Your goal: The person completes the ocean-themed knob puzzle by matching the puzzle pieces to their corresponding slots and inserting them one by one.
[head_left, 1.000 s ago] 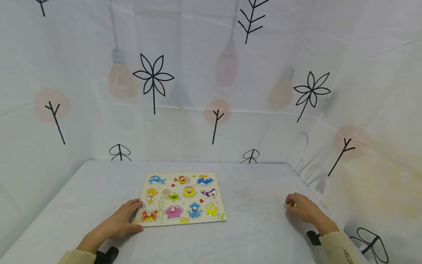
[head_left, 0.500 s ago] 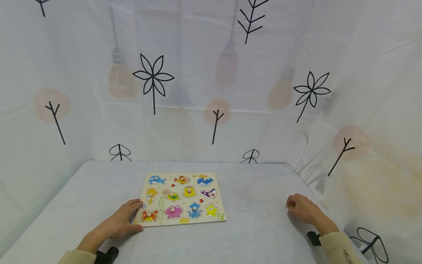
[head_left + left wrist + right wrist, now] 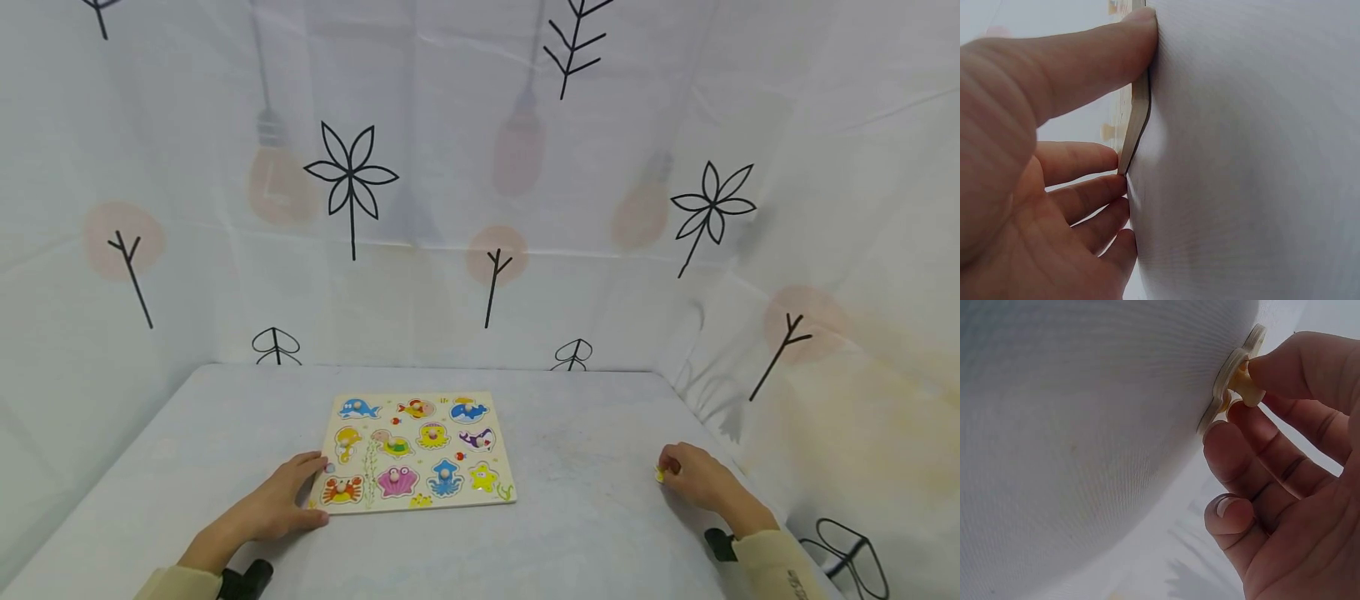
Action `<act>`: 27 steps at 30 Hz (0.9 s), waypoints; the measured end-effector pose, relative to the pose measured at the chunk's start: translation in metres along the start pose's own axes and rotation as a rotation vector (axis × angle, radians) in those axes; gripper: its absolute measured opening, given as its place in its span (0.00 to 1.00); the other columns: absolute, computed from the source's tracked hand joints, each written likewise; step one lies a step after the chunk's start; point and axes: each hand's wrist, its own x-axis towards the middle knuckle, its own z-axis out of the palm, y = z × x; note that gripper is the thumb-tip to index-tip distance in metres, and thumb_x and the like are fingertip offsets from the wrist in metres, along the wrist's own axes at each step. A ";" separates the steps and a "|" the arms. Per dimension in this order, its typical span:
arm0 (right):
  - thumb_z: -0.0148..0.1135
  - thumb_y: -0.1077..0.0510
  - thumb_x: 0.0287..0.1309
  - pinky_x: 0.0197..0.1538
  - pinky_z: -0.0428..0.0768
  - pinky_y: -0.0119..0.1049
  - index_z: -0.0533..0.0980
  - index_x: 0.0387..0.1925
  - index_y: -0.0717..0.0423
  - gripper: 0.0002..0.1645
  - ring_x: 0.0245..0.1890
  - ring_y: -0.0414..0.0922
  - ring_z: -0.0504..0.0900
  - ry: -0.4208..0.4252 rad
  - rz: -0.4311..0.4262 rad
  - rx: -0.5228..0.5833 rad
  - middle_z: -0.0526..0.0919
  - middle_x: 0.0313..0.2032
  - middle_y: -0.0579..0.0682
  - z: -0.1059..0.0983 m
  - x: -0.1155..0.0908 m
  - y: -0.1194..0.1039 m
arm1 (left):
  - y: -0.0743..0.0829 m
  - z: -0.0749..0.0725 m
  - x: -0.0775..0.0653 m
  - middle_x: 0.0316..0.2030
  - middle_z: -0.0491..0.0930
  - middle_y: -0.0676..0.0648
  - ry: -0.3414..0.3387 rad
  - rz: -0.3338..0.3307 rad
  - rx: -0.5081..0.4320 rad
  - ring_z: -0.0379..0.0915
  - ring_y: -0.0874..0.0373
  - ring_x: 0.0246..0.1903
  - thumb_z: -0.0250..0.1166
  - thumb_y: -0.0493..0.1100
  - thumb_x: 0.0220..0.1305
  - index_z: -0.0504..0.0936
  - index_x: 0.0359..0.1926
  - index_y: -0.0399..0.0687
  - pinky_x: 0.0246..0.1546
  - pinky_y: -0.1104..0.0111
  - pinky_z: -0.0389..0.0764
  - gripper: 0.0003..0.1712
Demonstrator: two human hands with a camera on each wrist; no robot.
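Note:
A flat wooden puzzle board (image 3: 420, 454) with colourful sea animals lies left of centre on the white table. At its front left corner, my left hand (image 3: 273, 500) holds it, thumb (image 3: 1097, 62) on the front edge and fingertips along the left edge. To the far right, my right hand (image 3: 697, 479) pinches the knob (image 3: 1246, 386) of a small wooden puzzle piece (image 3: 1215, 406). A bit of yellow on this piece (image 3: 659, 475) shows beside the fingers in the head view; its picture is hidden. In the right wrist view the piece is down at the cloth.
The white tabletop (image 3: 577, 508) stretches between the two hands. Behind it hangs a pale curtain (image 3: 450, 292) printed with plants and bulbs, with another fabric wall on each side. Dark wristbands (image 3: 245, 581) sit on both wrists.
My right hand has shifted slightly right and tilted a little, and the yellow piece now shows beside its fingers. The left hand and the board stay as they were.

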 end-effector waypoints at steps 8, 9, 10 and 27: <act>0.63 0.65 0.52 0.29 0.67 0.37 0.74 0.28 0.54 0.05 0.29 0.44 0.68 -0.001 -0.022 0.011 0.68 0.26 0.47 -0.001 -0.001 -0.002 | -0.001 0.001 0.001 0.65 0.58 0.29 0.003 0.004 0.000 0.51 0.29 0.65 0.76 0.54 0.45 0.65 0.65 0.31 0.62 0.37 0.56 0.52; 0.62 0.66 0.52 0.28 0.67 0.37 0.74 0.28 0.54 0.05 0.29 0.44 0.68 -0.001 -0.021 0.013 0.68 0.26 0.47 -0.001 -0.001 -0.002 | -0.001 0.001 0.001 0.65 0.58 0.29 0.003 0.005 0.001 0.51 0.29 0.65 0.76 0.54 0.45 0.65 0.65 0.31 0.62 0.37 0.56 0.52; 0.62 0.66 0.52 0.28 0.67 0.37 0.74 0.28 0.54 0.06 0.28 0.44 0.68 0.001 -0.021 0.016 0.68 0.25 0.47 -0.001 -0.001 -0.002 | -0.001 0.001 0.001 0.65 0.58 0.30 0.002 0.005 0.003 0.51 0.29 0.65 0.76 0.54 0.45 0.65 0.65 0.31 0.62 0.37 0.56 0.52; 0.62 0.65 0.52 0.27 0.68 0.35 0.74 0.28 0.53 0.05 0.27 0.42 0.68 0.026 -0.104 0.030 0.70 0.25 0.44 0.001 0.010 -0.015 | 0.001 0.000 0.001 0.65 0.58 0.29 0.000 -0.005 0.008 0.50 0.29 0.65 0.76 0.54 0.45 0.65 0.65 0.31 0.62 0.37 0.56 0.52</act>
